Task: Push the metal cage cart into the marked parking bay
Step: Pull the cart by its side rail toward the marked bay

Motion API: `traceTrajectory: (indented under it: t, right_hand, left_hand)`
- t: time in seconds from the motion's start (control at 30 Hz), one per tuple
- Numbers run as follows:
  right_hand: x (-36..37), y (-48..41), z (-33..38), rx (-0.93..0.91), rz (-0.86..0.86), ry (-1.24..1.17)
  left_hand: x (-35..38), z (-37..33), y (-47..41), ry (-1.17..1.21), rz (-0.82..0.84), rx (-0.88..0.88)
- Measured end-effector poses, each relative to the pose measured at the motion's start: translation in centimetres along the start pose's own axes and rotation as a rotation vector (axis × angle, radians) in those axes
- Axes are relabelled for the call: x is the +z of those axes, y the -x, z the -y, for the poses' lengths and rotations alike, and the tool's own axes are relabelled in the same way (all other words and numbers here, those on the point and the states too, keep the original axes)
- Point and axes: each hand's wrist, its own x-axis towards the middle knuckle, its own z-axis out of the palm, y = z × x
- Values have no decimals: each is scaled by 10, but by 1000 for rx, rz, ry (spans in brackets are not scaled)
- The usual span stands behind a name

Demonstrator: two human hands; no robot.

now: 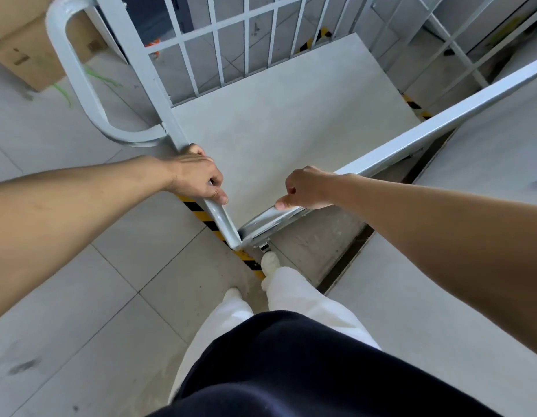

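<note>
The cart (276, 121) stood right before me, its near corner over the striped tape (250, 260) on the floor; my left hand (198, 176) curled round the left rail (222, 219) by that corner; my right hand (309, 188) gripped the right rail (411, 139) likewise; a box (20, 49) lay beyond, far left.
</note>
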Motion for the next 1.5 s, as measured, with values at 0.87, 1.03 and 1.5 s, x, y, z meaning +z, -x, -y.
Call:
traceTrajectory:
  t: [0.87,1.03,1.5]
  right_hand:
    - [8,-4,68,-21,122,-99]
    - [10,0,83,109,40,-200]
    - [-29,-40,214,371,-476,-290]
  left_hand:
    - [-22,-16,21,122,104,-112]
    - [-22,-20,27,90,100,-79]
    - [-87,79,105,71,-306,204]
